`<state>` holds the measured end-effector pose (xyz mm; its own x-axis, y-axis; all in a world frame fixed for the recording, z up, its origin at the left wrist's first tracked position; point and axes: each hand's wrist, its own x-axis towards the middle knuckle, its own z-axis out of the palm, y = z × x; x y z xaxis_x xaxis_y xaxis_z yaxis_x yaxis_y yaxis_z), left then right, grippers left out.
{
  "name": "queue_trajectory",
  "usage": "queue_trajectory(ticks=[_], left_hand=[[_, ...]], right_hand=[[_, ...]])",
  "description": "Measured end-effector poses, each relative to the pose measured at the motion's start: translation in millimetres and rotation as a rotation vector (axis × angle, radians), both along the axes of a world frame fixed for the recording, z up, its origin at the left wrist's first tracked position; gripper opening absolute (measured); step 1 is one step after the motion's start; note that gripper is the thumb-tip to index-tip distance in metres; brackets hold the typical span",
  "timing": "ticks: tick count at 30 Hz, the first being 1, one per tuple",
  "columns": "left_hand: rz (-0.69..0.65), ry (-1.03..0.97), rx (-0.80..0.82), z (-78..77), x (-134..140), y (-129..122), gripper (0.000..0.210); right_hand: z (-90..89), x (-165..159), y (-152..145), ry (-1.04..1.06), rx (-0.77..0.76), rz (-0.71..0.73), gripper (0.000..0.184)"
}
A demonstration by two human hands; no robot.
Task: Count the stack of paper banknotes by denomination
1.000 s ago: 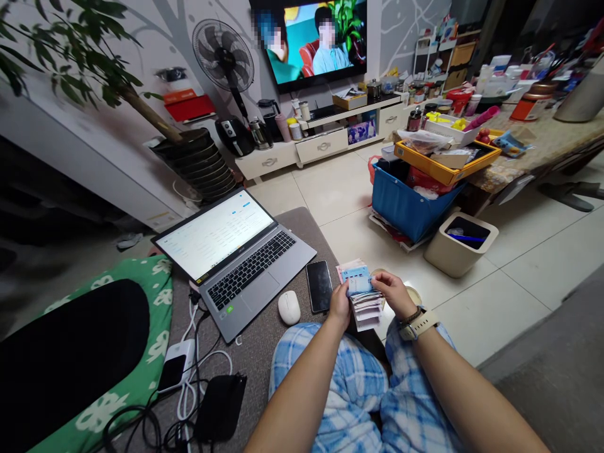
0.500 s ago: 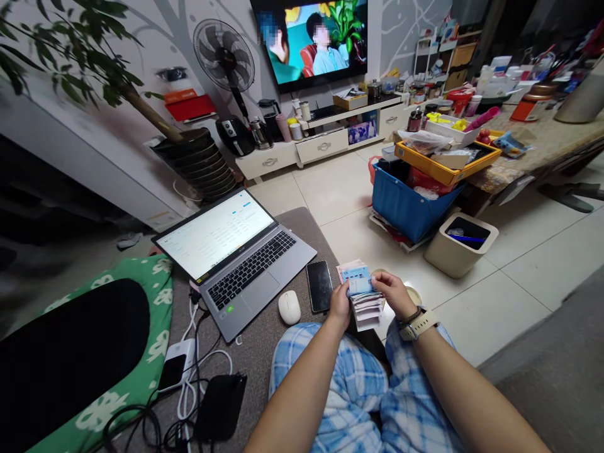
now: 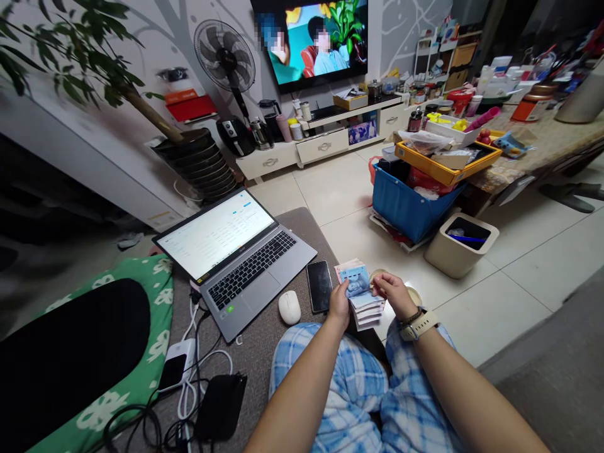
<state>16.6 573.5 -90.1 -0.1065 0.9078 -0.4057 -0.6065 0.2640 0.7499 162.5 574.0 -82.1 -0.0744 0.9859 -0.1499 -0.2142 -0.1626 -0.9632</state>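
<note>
My left hand [image 3: 339, 306] is closed round a folded stack of banknotes [image 3: 367, 313], above my lap. A blue banknote [image 3: 357, 281] lies spread out at the top of the stack, with pinkish edges of others showing behind it. My right hand [image 3: 393, 293], with a beige watch [image 3: 419, 324] on its wrist, is at the right side of the notes. Its thumb and fingertips are pinched together by the blue note's edge; whether a note is between them is too small to tell. A dark phone [image 3: 319, 286] and a white mouse [image 3: 289, 307] lie left of my hands.
An open laptop [image 3: 255, 283] stands on the grey cushioned seat [image 3: 302, 226]. Cables, a white power bank [image 3: 177, 365] and a black pouch [image 3: 220, 408] are at lower left. A bin [image 3: 453, 255] and a loaded blue crate [image 3: 401, 204] stand on the floor ahead right.
The blue note, bent over between both hands before, now lies opened upward on the top part of the stack. My right fingers have come off its face to its side.
</note>
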Motion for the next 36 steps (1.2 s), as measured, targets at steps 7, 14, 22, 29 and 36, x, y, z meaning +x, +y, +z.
queue_trajectory(ticks=[7,14,22,29,36], left_hand=[[-0.005,0.023,0.008,0.8,0,0,0.034],[-0.094,0.0,0.037,1.2,-1,-2,0.039],[-0.046,0.008,0.025,0.5,1,0,0.037],[0.027,0.023,0.022,-7.1,-1,3,0.036],[0.03,0.028,0.024,-11.9,-2,4,0.035]], right_hand=[[-10.7,0,3,-0.024,0.011,-0.041,0.036],[-21.3,4,6,-0.078,0.03,-0.112,0.035],[-13.3,3,4,-0.067,0.051,-0.067,0.032],[-7.1,1,2,-0.034,0.05,-0.027,0.032],[0.8,-1,-1,-0.011,0.048,-0.003,0.032]])
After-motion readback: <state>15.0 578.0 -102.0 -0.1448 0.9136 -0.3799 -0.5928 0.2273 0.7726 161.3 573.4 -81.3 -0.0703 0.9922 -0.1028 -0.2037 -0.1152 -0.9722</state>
